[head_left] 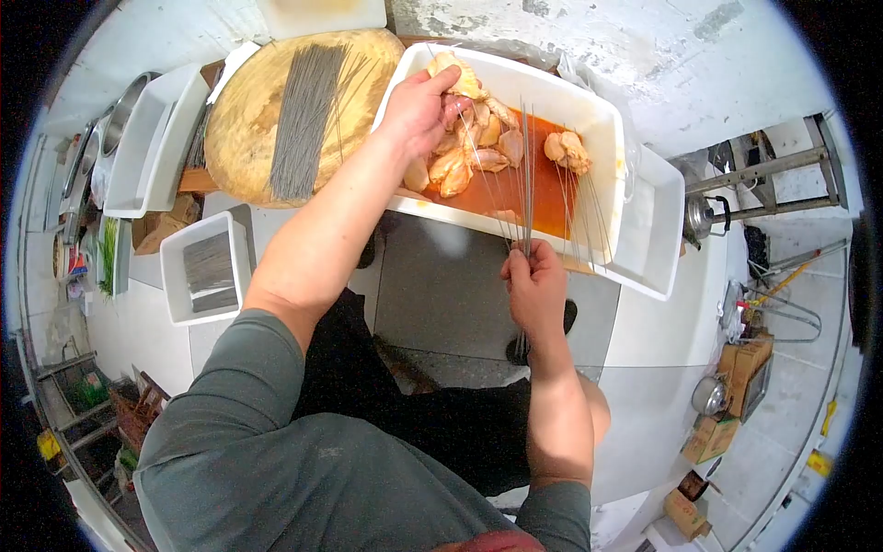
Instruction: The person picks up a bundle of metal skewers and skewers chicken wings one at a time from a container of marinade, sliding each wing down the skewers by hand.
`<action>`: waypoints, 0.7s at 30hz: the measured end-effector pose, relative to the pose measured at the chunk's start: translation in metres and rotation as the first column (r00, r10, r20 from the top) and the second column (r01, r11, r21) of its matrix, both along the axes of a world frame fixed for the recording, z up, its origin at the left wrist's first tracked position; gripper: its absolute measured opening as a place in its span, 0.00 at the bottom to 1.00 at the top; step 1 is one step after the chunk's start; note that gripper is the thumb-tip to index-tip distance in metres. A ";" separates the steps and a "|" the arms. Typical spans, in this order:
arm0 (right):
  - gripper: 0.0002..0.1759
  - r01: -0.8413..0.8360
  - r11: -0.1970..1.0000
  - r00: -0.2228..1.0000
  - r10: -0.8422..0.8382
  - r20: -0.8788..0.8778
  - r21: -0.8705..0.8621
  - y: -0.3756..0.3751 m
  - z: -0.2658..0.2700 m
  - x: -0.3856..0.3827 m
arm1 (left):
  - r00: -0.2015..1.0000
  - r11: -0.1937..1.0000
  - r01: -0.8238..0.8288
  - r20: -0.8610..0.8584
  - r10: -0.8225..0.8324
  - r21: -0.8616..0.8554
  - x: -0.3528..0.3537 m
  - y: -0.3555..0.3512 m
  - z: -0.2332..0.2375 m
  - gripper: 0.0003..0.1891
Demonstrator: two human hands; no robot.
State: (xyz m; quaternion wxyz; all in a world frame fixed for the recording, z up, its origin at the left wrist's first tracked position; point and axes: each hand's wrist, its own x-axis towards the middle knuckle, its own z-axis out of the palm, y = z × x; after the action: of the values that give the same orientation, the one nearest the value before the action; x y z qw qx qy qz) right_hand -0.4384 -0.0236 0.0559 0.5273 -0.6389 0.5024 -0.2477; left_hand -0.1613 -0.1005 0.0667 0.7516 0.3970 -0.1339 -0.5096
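Over the left part of a white tub [602, 110], my left hand [425, 109] grips a piece of raw chicken [466, 81]. Below it, more marinated chicken pieces [451, 170] lie in reddish-orange liquid [543, 198]. My right hand [535, 281] is closed around a bundle of thin metal skewers [527, 175] at the tub's near edge, their tips pointing up over the liquid. At the tub's right end, a clump of chicken [567, 152] sits on several skewers that lean on the near rim.
A round wooden board [244, 129] left of the tub carries a row of skewers [308, 120]. A small white bin [173, 276] with more skewers stands below it. Another white tub [658, 202] sits at the right, beside a kettle [701, 219].
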 end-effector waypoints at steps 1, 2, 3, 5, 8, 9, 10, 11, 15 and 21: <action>0.09 0.002 1.000 1.000 -0.002 0.005 -0.002 0.000 0.000 0.000 | 1.000 1.000 -0.003 -0.003 0.003 -0.006 -0.001 0.001 0.002 0.10; 0.09 0.005 1.000 1.000 -0.005 0.010 -0.004 0.001 0.000 0.000 | 1.000 1.000 -0.006 -0.006 0.006 -0.011 -0.002 0.002 0.004 0.10; 0.09 0.009 1.000 1.000 -0.009 0.007 -0.008 0.001 -0.001 0.000 | 1.000 1.000 -0.007 0.002 0.007 -0.003 -0.004 0.003 0.006 0.10; 0.09 0.017 1.000 1.000 -0.017 0.004 -0.020 0.001 -0.001 0.001 | 1.000 1.000 -0.010 0.018 0.010 0.010 -0.008 0.005 0.012 0.10; 0.09 0.025 1.000 1.000 -0.025 0.011 0.011 0.000 0.000 0.001 | 0.997 1.000 0.012 0.079 -0.014 0.024 -0.010 0.004 0.011 0.11; 0.09 0.026 1.000 1.000 -0.026 0.007 0.011 0.000 0.000 0.001 | 0.998 1.000 0.015 0.069 -0.016 0.021 -0.010 0.004 0.009 0.12; 0.09 0.028 1.000 1.000 -0.028 0.003 0.011 0.000 0.000 0.001 | 0.998 1.000 0.018 0.058 -0.019 0.018 -0.009 0.003 0.008 0.12; 0.09 0.029 1.000 1.000 -0.029 -0.001 0.011 0.000 0.000 0.001 | 0.999 1.000 0.021 0.048 -0.021 0.015 -0.008 0.002 0.006 0.12; 0.09 0.026 1.000 1.000 -0.026 -0.006 -0.002 0.000 0.000 0.001 | 0.998 1.000 0.026 0.057 -0.026 0.000 -0.007 0.000 0.003 0.11; 0.08 0.014 1.000 1.000 -0.014 0.005 0.009 -0.003 0.006 0.002 | 0.992 0.996 0.087 0.091 -0.089 0.024 -0.016 0.008 0.016 0.10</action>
State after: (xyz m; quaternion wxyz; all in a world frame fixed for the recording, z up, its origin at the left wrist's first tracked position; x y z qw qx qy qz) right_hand -0.4360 -0.0268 0.0620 0.5298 -0.6324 0.5066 -0.2504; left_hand -0.1773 -0.0926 0.0829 0.7174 0.4213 -0.1805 -0.5247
